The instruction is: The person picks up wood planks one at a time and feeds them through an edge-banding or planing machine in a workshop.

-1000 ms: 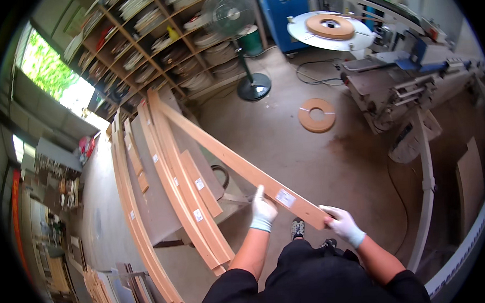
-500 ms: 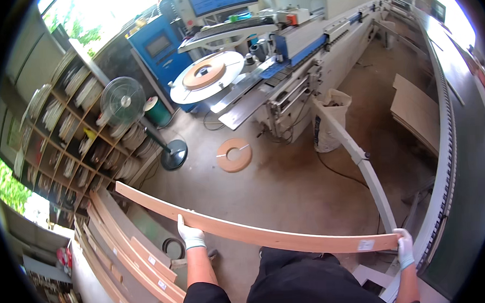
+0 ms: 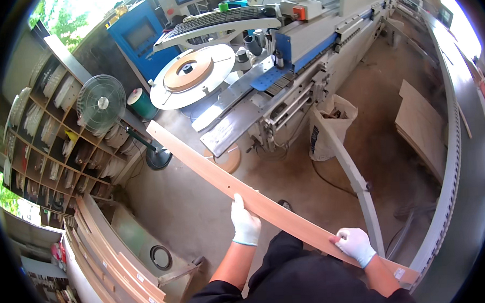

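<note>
A long, narrow wood-coloured board point(image 3: 289, 221) slants across in front of me, its far end up to the left and its near end, with a small white label, down to the right. My left hand point(image 3: 245, 222), in a white glove, is closed on the board's near edge around its middle. Nearer the labelled end, my right hand point(image 3: 356, 245), gloved too, is closed over the board with its fingers on the top side. The far tip reaches close to the fan's base. Beyond the board stands a machine with a flat metal infeed table point(image 3: 236, 127).
A white reel point(image 3: 159, 95) carries a coil of edge banding point(image 3: 196, 72); another coil point(image 3: 226, 158) lies on the floor. Left are a standing fan point(image 3: 102, 101), a shelf rack point(image 3: 49, 125) and stacked boards point(image 3: 112, 265). A waste sack point(image 3: 336, 128) and conveyor arm point(image 3: 357, 184) are at right.
The board has swung from nearly crosswise to a steeper slant toward the machine. My right hand has shifted from the board's end inward along it. I have moved closer to the machine.
</note>
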A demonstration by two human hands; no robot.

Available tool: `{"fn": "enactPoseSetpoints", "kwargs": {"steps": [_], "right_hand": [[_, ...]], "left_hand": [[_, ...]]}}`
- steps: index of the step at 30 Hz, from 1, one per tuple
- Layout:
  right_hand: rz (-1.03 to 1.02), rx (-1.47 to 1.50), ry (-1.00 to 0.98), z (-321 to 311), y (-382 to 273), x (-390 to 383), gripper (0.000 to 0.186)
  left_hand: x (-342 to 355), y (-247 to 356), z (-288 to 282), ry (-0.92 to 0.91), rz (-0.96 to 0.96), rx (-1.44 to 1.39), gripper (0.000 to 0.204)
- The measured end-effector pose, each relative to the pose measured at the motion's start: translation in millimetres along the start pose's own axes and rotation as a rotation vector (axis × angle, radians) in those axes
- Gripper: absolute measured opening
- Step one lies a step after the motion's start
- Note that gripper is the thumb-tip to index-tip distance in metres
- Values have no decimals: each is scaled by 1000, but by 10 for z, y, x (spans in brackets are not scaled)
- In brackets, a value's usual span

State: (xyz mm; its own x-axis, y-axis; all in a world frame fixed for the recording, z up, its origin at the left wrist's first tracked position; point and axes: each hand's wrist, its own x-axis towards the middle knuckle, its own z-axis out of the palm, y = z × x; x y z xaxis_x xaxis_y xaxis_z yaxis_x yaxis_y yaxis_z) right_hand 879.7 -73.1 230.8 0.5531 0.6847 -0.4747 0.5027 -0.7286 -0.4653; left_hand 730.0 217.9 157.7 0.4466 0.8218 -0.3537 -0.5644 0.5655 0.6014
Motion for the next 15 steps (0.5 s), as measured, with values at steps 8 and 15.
{"fn": "enactPoseSetpoints", "kwargs": {"steps": [8, 15], "right_hand": [[-76, -240, 228, -976, 846, -162, 41], [252, -400, 0, -835, 2165, -682, 45]], "left_hand": [[1125, 148, 671, 29, -185, -38, 41], [1594, -582, 1037, -100, -394, 168, 38]]}}
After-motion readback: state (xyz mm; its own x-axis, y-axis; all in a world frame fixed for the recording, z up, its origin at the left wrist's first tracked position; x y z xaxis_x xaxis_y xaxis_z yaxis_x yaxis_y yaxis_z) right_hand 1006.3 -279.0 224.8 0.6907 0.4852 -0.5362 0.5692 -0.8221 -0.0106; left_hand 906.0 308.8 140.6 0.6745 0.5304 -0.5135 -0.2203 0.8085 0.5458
